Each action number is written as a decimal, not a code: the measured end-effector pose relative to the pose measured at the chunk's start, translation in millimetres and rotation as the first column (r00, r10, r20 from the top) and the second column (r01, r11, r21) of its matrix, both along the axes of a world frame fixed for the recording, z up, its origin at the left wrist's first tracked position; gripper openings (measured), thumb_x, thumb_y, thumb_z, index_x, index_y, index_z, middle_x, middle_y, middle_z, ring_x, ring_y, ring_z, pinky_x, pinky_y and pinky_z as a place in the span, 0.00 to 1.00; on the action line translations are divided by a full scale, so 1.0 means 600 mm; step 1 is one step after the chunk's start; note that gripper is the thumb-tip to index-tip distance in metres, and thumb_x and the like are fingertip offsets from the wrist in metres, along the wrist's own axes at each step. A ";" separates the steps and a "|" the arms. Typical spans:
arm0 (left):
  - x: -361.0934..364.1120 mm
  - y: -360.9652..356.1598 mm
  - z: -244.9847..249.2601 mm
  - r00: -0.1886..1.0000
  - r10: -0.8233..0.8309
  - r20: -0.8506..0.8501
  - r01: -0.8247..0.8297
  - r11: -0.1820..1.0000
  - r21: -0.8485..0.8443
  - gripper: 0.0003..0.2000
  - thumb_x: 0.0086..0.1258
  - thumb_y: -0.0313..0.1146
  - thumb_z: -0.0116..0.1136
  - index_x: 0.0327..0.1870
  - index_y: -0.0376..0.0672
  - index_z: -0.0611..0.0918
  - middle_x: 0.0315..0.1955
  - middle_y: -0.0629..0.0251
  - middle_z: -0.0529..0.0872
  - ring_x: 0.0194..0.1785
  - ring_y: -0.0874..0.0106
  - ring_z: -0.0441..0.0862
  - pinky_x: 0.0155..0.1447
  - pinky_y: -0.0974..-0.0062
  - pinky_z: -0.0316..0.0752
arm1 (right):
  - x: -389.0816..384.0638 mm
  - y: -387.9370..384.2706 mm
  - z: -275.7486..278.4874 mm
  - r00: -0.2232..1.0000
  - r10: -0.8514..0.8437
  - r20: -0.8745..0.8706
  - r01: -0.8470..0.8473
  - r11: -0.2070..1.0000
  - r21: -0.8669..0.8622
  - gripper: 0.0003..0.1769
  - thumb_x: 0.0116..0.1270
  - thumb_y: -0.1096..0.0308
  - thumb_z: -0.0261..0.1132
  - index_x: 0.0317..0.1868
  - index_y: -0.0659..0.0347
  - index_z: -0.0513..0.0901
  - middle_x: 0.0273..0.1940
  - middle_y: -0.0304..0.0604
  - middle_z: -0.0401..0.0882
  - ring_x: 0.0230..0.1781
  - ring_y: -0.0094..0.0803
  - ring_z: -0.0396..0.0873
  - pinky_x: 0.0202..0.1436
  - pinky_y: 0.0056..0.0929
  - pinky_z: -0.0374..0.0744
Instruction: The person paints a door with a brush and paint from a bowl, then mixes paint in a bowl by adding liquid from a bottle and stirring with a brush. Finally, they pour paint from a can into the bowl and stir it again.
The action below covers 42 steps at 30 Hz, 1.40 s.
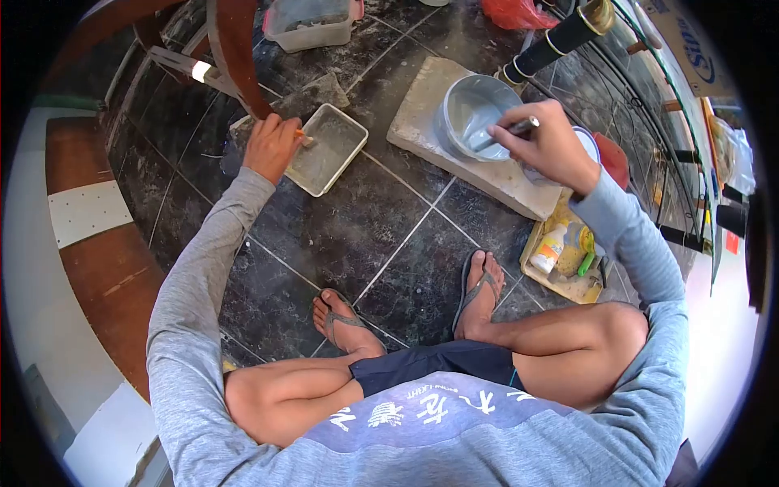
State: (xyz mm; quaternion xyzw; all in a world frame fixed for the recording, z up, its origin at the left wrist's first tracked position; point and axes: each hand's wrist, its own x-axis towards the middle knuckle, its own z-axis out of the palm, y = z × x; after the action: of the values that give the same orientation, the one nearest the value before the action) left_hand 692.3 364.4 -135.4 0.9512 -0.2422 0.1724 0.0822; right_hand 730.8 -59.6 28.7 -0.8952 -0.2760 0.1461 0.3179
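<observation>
My left hand (273, 146) is closed round a small brush with an orange handle (300, 134), its bristle end over the near left part of a rectangular white tray (362, 146) with greyish contents. My right hand (548, 142) grips a thin tool with a dark metallic handle (523, 126); its lower end reaches into a round grey tub (448, 122) holding something pale. The tub rests on a stone slab (414, 122). What the tool's tip looks like is hard to make out.
Beside the slab lies a shallow yellow tray (568, 288) with a white bottle (549, 248) and a green item. A clear plastic box (312, 36), red bag (519, 12), black cylinder (560, 40) and brown wooden frame (231, 57) stand farther off. My feet are on dark tiles.
</observation>
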 end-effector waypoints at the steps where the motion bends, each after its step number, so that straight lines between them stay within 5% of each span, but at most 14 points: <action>1: -0.010 -0.002 -0.003 0.999 0.007 -0.033 -0.007 1.000 -0.011 0.13 0.64 0.33 0.67 0.47 0.42 0.81 0.38 0.60 0.82 0.44 0.61 0.77 0.49 0.62 0.72 | 0.010 -0.019 -0.016 0.985 0.069 0.155 -0.071 0.997 0.008 0.10 0.69 0.69 0.68 0.34 0.70 0.87 0.21 0.48 0.82 0.18 0.27 0.83 0.26 0.25 0.80; 4: -0.032 -0.010 -0.005 0.993 -0.013 -0.117 0.009 0.999 -0.039 0.13 0.65 0.31 0.66 0.48 0.41 0.80 0.37 0.58 0.80 0.43 0.58 0.78 0.49 0.61 0.73 | 0.055 -0.039 -0.027 0.980 -0.136 0.145 0.142 0.989 -0.035 0.10 0.68 0.69 0.69 0.34 0.70 0.87 0.22 0.49 0.83 0.19 0.30 0.83 0.27 0.28 0.80; 5: -0.038 -0.009 -0.004 0.990 -0.048 -0.135 0.041 0.998 -0.054 0.12 0.66 0.31 0.66 0.48 0.40 0.80 0.37 0.57 0.79 0.43 0.57 0.78 0.48 0.61 0.73 | 0.074 -0.037 -0.034 0.917 -0.021 0.398 0.052 0.996 -0.068 0.10 0.68 0.67 0.69 0.35 0.68 0.87 0.24 0.51 0.84 0.22 0.32 0.84 0.30 0.30 0.81; 8: -0.034 -0.011 -0.012 0.978 -0.073 -0.194 0.055 0.994 -0.098 0.12 0.67 0.30 0.65 0.48 0.40 0.79 0.37 0.56 0.78 0.43 0.54 0.78 0.48 0.59 0.73 | 0.051 -0.015 -0.035 0.982 -0.106 0.154 0.095 0.992 0.081 0.10 0.66 0.66 0.70 0.35 0.66 0.88 0.26 0.53 0.85 0.24 0.33 0.85 0.33 0.30 0.82; 11: -0.015 0.009 0.004 0.968 0.047 -0.248 -0.074 0.992 -0.099 0.11 0.68 0.29 0.63 0.49 0.40 0.78 0.38 0.54 0.78 0.44 0.51 0.78 0.49 0.57 0.73 | 0.008 -0.024 -0.002 0.996 -0.081 0.021 0.082 0.996 -0.031 0.11 0.67 0.66 0.70 0.36 0.67 0.89 0.23 0.50 0.84 0.22 0.34 0.85 0.32 0.31 0.82; 15: -0.008 0.020 0.002 0.966 0.092 -0.242 -0.122 0.986 -0.110 0.10 0.69 0.29 0.61 0.48 0.41 0.77 0.39 0.54 0.79 0.45 0.50 0.78 0.50 0.55 0.72 | 0.075 -0.042 -0.037 0.908 -0.071 0.412 0.100 0.994 -0.049 0.11 0.68 0.67 0.70 0.34 0.67 0.89 0.20 0.46 0.83 0.19 0.29 0.83 0.27 0.28 0.80; 18: 0.002 0.007 0.019 0.959 0.124 -0.254 -0.139 0.989 -0.043 0.09 0.70 0.31 0.60 0.48 0.42 0.77 0.39 0.54 0.80 0.46 0.52 0.78 0.51 0.56 0.72 | 0.041 -0.010 -0.014 0.992 -0.122 0.028 0.120 0.990 0.074 0.10 0.68 0.67 0.69 0.33 0.66 0.89 0.19 0.45 0.82 0.19 0.26 0.83 0.25 0.27 0.79; 23: 0.003 0.022 0.020 0.948 0.180 -0.264 -0.179 0.983 0.027 0.09 0.74 0.37 0.56 0.48 0.44 0.78 0.40 0.57 0.80 0.49 0.55 0.76 0.52 0.57 0.71 | 0.062 -0.055 -0.025 0.980 -0.123 0.158 0.141 0.984 -0.108 0.11 0.68 0.66 0.69 0.35 0.68 0.88 0.22 0.49 0.85 0.19 0.30 0.84 0.26 0.30 0.80; 26: 0.010 0.030 -0.014 0.949 0.175 -0.261 -0.160 0.984 0.077 0.12 0.75 0.42 0.53 0.48 0.44 0.78 0.43 0.58 0.78 0.51 0.56 0.75 0.54 0.57 0.70 | 0.088 -0.026 -0.043 0.942 -0.058 0.330 0.034 0.997 0.076 0.11 0.67 0.66 0.69 0.37 0.68 0.89 0.25 0.51 0.86 0.19 0.32 0.84 0.28 0.31 0.82; 30: 0.000 0.037 -0.002 0.913 0.250 -0.323 -0.206 0.964 0.166 0.14 0.77 0.46 0.51 0.49 0.45 0.79 0.47 0.58 0.76 0.53 0.56 0.74 0.54 0.56 0.69 | 0.018 -0.022 -0.011 0.995 -0.083 -0.060 0.084 0.996 0.011 0.09 0.67 0.69 0.69 0.36 0.68 0.89 0.24 0.48 0.86 0.19 0.27 0.84 0.28 0.27 0.83; 31: -0.006 0.039 -0.002 0.896 0.274 -0.349 -0.222 0.958 0.180 0.14 0.78 0.46 0.50 0.49 0.45 0.79 0.47 0.58 0.75 0.54 0.56 0.74 0.54 0.55 0.69 | 0.028 -0.033 -0.005 0.995 -0.102 0.003 0.102 0.992 -0.068 0.08 0.68 0.70 0.69 0.35 0.68 0.89 0.22 0.46 0.85 0.19 0.24 0.84 0.26 0.25 0.81; 34: -0.013 0.044 -0.016 0.898 0.263 -0.354 -0.239 0.965 0.112 0.17 0.79 0.48 0.48 0.55 0.47 0.79 0.49 0.57 0.76 0.55 0.54 0.75 0.55 0.55 0.69 | 0.084 -0.040 -0.029 0.948 -0.093 0.305 0.107 0.994 -0.030 0.09 0.68 0.69 0.68 0.34 0.68 0.88 0.19 0.44 0.83 0.18 0.24 0.83 0.25 0.26 0.80; 40: 0.000 0.065 0.020 0.933 0.251 -0.260 -0.278 0.958 -0.073 0.21 0.79 0.49 0.47 0.64 0.47 0.77 0.49 0.54 0.78 0.55 0.51 0.76 0.57 0.54 0.69 | 0.016 -0.034 -0.011 0.990 -0.131 -0.048 0.131 0.991 -0.003 0.10 0.68 0.68 0.68 0.35 0.68 0.88 0.19 0.45 0.84 0.18 0.28 0.84 0.26 0.27 0.81; 42: -0.002 0.093 0.019 0.925 0.257 -0.281 -0.294 0.951 -0.097 0.20 0.79 0.48 0.47 0.59 0.44 0.78 0.45 0.53 0.78 0.53 0.52 0.76 0.55 0.57 0.70 | 0.057 -0.052 -0.027 0.976 -0.127 0.178 0.129 0.992 0.004 0.11 0.69 0.67 0.68 0.35 0.68 0.88 0.20 0.45 0.84 0.18 0.27 0.84 0.26 0.26 0.81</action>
State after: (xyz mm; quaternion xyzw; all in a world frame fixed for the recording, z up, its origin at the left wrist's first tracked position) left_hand 691.3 420.1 -124.0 0.9823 -0.0805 0.0698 0.1540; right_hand 765.2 -91.0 12.8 -0.9218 -0.2445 0.0458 0.2974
